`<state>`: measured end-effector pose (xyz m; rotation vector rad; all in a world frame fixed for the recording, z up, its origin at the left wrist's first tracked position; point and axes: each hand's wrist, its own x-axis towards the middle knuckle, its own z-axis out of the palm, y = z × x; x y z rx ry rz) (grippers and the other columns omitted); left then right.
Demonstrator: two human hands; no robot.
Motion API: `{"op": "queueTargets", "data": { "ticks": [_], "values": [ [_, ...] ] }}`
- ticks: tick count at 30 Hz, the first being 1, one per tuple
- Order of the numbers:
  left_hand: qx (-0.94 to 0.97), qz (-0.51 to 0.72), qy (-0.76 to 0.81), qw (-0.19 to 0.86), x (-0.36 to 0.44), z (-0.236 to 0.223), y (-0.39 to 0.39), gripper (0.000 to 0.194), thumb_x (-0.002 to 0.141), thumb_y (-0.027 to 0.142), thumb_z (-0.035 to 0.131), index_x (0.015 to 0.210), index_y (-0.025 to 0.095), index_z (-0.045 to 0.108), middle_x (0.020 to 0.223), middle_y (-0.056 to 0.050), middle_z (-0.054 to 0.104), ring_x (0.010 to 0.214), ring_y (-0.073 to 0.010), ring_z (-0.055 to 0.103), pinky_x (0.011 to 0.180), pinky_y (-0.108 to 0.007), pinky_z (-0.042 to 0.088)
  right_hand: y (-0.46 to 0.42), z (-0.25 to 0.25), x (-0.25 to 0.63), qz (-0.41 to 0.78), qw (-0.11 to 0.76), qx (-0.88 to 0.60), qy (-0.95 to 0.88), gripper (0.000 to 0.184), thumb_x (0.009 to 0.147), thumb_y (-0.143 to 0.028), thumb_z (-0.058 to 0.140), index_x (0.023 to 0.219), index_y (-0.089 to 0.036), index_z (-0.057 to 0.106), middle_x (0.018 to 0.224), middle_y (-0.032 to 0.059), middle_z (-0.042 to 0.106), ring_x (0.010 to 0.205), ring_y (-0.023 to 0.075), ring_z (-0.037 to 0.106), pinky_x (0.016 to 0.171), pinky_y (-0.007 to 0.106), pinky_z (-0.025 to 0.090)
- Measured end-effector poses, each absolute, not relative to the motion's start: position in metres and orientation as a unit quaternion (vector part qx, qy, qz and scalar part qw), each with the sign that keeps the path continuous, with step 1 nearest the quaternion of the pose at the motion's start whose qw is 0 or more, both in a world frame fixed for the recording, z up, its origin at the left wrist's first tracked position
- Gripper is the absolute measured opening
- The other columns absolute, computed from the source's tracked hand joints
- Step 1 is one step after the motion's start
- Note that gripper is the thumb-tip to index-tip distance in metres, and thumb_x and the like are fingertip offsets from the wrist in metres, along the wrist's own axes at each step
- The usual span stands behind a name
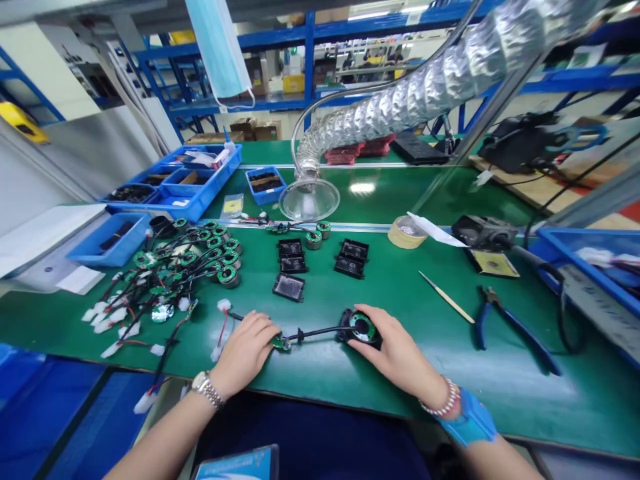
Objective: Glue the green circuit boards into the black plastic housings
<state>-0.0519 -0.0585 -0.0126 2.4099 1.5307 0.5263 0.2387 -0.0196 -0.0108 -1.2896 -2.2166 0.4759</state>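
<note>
Clock centred on the black cable (pixel 323 331), 12 pointing away from the person. Round part (pixel 361 328), a dark housing with a green ring board inside, is at 3 o'clock on the near side of the bench (pixel 310 373); right hand (pixel 395 343) wraps it, thumb on the near edge, fingers on the far edge. Small circuit board (pixel 281 343) is at 9; left hand (pixel 250 350) is closed on it, one end poking out past the fingertips, underside of that grip hidden. Cable spans the two, close to straight, with a black collar (pixel 300 335) nearer the board. White plug (pixel 224 305) on thin wires lies past the left hand, roughly 10 o'clock. Handling guess: round part is the heavy end, rigid, probably smooth; take it by the outer wall at 12 and 6, keep skin off the green face. Small board looks light, stiff, easily harmed; hold by edges, no bending. Cable likely springy, so weight on one end tugs the other; weak spots should be the wire joints, so don't lift by it. Thin wires look soft; pull on the plug body instead. Black trays (pixel 289 287) at 11, pliers (pixel 493 298) toward 3, both well clear.
</note>
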Motion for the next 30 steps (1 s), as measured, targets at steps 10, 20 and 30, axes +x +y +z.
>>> {"op": "queueTargets", "data": {
  "ticks": [10,20,30],
  "values": [
    [0.661,0.116,0.478,0.567,-0.028,0.015,-0.031,0.033,0.08,0.041,0.048,0.06,0.016,0.049,0.054,0.005,0.049,0.044,-0.0076,0.042,0.043,-0.019,0.03,-0.007,0.014,0.283,0.184,0.181,-0.504,-0.824,0.043,0.081,-0.041,0.048,0.118,-0.02,0.044,0.117,0.0106,0.055,0.107,0.024,0.054,0.092,0.041,0.045],
    [0.576,0.16,0.421,0.683,-0.025,0.009,-0.03,0.037,0.075,0.048,0.054,0.062,0.014,0.052,0.058,0.001,0.057,0.043,-0.006,0.045,0.044,-0.019,0.033,-0.023,0.054,0.218,0.126,0.209,-0.368,-0.897,0.036,0.085,-0.036,0.048,0.117,-0.02,0.05,0.121,0.0107,0.053,0.114,0.0222,0.047,0.096,0.041,0.041],
    [0.618,0.149,0.381,0.672,-0.033,0.008,-0.031,0.029,0.083,0.035,0.047,0.067,0.012,0.055,0.064,0.0,0.059,0.05,-0.0067,0.05,0.051,-0.018,0.038,-0.03,0.022,0.185,0.128,0.177,-0.348,-0.912,0.028,0.085,-0.036,0.05,0.102,-0.016,0.058,0.095,0.0085,0.063,0.094,0.0223,0.054,0.091,0.046,0.037]
  ]
}}
